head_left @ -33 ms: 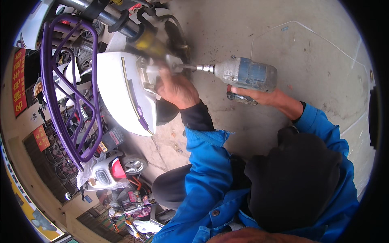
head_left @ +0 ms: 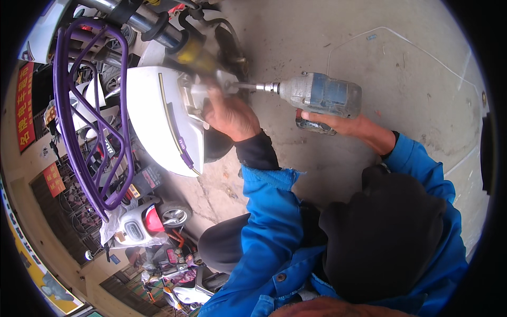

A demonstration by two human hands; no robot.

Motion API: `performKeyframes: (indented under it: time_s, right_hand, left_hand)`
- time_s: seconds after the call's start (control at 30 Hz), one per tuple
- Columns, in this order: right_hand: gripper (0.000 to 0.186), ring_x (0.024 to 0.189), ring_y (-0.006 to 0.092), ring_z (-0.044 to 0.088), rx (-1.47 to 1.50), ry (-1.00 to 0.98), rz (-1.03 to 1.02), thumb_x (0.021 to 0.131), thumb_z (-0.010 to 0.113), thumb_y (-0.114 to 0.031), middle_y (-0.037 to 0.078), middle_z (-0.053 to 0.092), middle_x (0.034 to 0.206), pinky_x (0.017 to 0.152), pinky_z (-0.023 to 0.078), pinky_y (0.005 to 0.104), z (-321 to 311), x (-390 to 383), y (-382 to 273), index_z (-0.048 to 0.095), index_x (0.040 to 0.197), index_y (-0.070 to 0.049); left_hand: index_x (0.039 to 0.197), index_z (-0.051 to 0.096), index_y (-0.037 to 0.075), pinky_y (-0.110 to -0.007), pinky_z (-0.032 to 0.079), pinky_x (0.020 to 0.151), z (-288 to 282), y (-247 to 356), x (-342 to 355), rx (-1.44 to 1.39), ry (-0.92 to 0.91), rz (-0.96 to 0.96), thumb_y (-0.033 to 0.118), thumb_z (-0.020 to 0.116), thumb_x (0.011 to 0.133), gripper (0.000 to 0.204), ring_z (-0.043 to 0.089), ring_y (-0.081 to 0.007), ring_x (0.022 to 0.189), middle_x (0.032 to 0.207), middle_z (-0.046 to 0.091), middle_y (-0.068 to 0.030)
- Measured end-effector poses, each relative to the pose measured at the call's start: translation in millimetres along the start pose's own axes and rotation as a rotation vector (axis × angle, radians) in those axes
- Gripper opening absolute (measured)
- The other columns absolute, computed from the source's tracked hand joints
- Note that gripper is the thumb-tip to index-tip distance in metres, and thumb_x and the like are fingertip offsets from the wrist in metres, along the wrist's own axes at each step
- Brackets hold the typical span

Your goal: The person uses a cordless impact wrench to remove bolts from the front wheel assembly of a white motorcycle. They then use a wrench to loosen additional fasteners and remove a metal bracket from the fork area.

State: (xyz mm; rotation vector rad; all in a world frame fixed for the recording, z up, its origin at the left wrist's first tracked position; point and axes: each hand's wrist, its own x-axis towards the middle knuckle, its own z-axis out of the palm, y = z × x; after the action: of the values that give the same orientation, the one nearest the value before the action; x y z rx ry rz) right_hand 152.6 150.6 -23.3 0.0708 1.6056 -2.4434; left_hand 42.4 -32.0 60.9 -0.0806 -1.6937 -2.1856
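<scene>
My right hand (head_left: 346, 125) is wrapped round the handle of a worn blue-grey cordless impact driver (head_left: 330, 95). A bright metal socket (head_left: 268, 87) on a long shaft points left from it and ends at the fork fitting beside my left fingers. My left hand (head_left: 234, 116) is closed at the inner edge of a white mudguard (head_left: 158, 121), with its fingertips blurred and partly hidden. Above them runs a chrome fork leg (head_left: 142, 21) with a yellow section (head_left: 189, 53). The exact contact of the shaft's tip is too blurred to tell.
A purple tubular rack (head_left: 63, 116) stands left of the mudguard. Parked scooters (head_left: 140, 224) and red signs (head_left: 25, 108) lie farther left. A thin white cord (head_left: 406, 39) runs over the concrete floor (head_left: 296, 31). My dark-trousered knee (head_left: 224, 243) is below.
</scene>
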Motion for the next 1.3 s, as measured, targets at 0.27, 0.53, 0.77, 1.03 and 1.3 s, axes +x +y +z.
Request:
performKeyframes:
  time_s: [0.27, 0.53, 0.77, 1.03, 1.3]
  right_hand:
    - [0.035, 0.096, 0.0137, 0.064, 0.007, -0.027, 0.009, 0.089, 0.082, -0.022, 0.003, 0.070, 0.103, 0.083, 0.055, 0.0329, -4, 0, -13, 0.068, 0.114, -0.003]
    - [0.043, 0.101, 0.0162, 0.065, -0.026, -0.031, 0.088, 0.089, 0.083, -0.024, 0.006, 0.071, 0.111, 0.087, 0.055, 0.0338, -2, -2, -11, 0.067, 0.122, -0.002]
    - [0.042, 0.101, 0.0164, 0.065, 0.023, 0.024, 0.105, 0.089, 0.083, -0.023, 0.006, 0.070, 0.111, 0.087, 0.056, 0.0341, 6, -6, -11, 0.067, 0.121, -0.001]
    - [0.041, 0.100, 0.0150, 0.064, 0.041, 0.013, 0.065, 0.089, 0.083, -0.023, 0.005, 0.070, 0.109, 0.086, 0.056, 0.0335, 4, -6, -8, 0.067, 0.120, -0.001]
    - [0.042, 0.102, 0.0157, 0.065, 0.031, -0.008, 0.065, 0.088, 0.083, -0.024, 0.005, 0.070, 0.109, 0.088, 0.055, 0.0345, 0, -4, -9, 0.067, 0.120, -0.002]
  left_hand:
    - [0.121, 0.065, 0.002, -0.048, 0.054, 0.092, -12, -3, 3, -0.012, -0.036, -0.041, 0.025, 0.075, 0.095, 0.036, 0.063, -0.0274, 0.105, 0.115, 0.065, -0.0118]
    - [0.123, 0.063, -0.006, -0.042, 0.053, 0.094, -7, 15, -6, 0.105, 0.062, -0.082, 0.029, 0.077, 0.095, 0.047, 0.065, -0.0263, 0.105, 0.118, 0.067, -0.0153]
    - [0.127, 0.062, -0.006, -0.042, 0.052, 0.096, -6, 10, -4, 0.089, 0.061, -0.039, 0.032, 0.078, 0.094, 0.053, 0.064, -0.0250, 0.109, 0.122, 0.066, -0.0135]
    - [0.132, 0.060, -0.003, -0.043, 0.050, 0.102, 0, 17, -7, 0.043, 0.077, -0.100, 0.025, 0.075, 0.096, 0.048, 0.063, -0.0248, 0.111, 0.126, 0.066, -0.0116]
    - [0.138, 0.057, -0.001, -0.044, 0.048, 0.106, -13, 14, -5, -0.063, -0.020, -0.131, 0.019, 0.075, 0.096, 0.050, 0.060, -0.0245, 0.118, 0.132, 0.064, -0.0107]
